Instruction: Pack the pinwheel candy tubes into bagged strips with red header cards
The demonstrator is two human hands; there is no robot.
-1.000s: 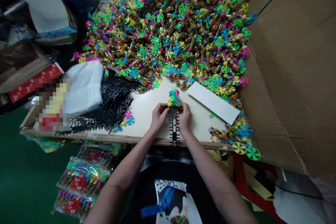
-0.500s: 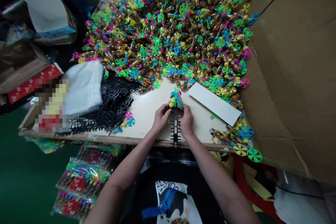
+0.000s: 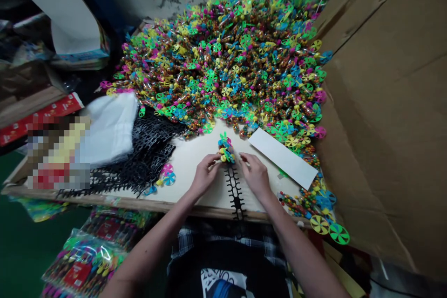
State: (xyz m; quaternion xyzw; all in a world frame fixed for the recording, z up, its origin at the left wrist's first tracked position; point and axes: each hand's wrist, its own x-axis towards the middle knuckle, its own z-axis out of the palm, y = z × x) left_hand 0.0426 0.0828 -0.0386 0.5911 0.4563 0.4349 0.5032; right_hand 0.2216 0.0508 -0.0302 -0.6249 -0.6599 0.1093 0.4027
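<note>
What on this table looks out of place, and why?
At the near right corner of the table, a yellow pinwheel and a green pinwheel look odd: they jut past the edge, while the heap sits farther back.

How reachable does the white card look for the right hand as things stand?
Probably yes: the white card lies just beyond and to the right of the right hand. Nothing visible stands between them, and that hand appears to hold nothing.

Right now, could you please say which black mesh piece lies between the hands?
The single strip running from the colourful toy cluster to the table's front edge; the others form a heap at left beside the white stack.
</note>
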